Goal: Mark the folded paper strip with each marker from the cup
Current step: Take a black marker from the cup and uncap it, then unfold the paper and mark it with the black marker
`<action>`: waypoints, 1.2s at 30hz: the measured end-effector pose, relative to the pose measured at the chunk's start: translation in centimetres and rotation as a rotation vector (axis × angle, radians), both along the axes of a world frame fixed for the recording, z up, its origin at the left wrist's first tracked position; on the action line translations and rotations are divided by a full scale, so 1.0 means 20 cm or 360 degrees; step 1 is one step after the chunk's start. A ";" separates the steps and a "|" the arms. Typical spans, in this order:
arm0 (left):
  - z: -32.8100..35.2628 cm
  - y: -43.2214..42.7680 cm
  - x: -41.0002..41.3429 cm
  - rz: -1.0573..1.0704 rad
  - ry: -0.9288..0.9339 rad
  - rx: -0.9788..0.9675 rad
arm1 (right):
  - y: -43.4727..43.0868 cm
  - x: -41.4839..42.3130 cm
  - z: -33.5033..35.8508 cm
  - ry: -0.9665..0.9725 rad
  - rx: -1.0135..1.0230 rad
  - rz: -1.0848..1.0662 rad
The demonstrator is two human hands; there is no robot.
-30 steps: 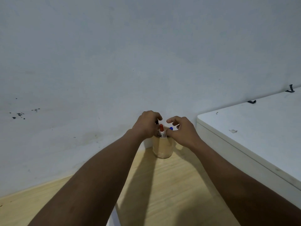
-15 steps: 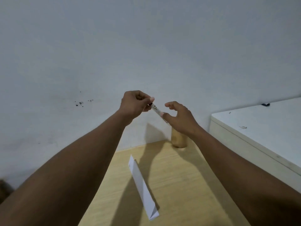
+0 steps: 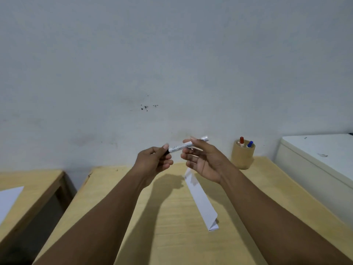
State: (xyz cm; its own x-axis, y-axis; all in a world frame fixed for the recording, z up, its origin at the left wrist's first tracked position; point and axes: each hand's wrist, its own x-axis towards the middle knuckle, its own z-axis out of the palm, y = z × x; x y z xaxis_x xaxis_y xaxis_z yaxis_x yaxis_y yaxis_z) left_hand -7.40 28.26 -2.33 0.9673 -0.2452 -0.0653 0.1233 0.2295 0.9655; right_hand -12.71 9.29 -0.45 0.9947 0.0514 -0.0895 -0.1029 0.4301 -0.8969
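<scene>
Both hands hold a white marker [image 3: 181,146] level above the wooden table [image 3: 172,236]. My left hand [image 3: 154,163] pinches its black cap end. My right hand [image 3: 202,159] grips the white barrel between thumb and fingers. Below the hands lies the folded white paper strip [image 3: 201,201], running from under my right hand toward the near right. A tan cup [image 3: 242,156] stands at the back right by the wall, with a red-capped marker [image 3: 241,140] and a blue-capped marker [image 3: 249,144] sticking out of it.
A white cabinet [image 3: 321,161] rises along the table's right side. At the left a second wooden table [image 3: 38,186] carries a white sheet [image 3: 7,197], with a gap between the two tables. The grey wall [image 3: 172,64] stands right behind.
Both hands came away from the cup with one marker and moved left and nearer, over the paper strip. The view swung left, so the cup now stands to the right.
</scene>
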 end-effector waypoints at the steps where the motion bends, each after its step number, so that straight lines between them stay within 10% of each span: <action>1: -0.04 0.00 -0.01 -0.0011 0.0039 -0.0024 | 0.04 0.01 -0.03 0.0028 -0.0010 -0.0015; 10: -0.24 -0.02 0.00 0.0212 0.0246 -0.0191 | -0.07 0.05 -0.12 -0.0140 -0.0401 -0.0155; 16: -0.40 0.03 0.02 0.0207 -0.0450 0.1144 | -0.25 0.05 -0.08 -0.0095 -0.0431 -0.0188; 22: -0.50 -0.10 -0.04 0.0016 -0.0768 0.1778 | -0.13 0.06 -0.33 -0.0173 -0.0840 -0.0347; 36: -0.59 -0.17 -0.08 0.0256 -0.1431 0.1644 | -0.13 0.00 -0.66 -0.0354 -0.1383 -0.0542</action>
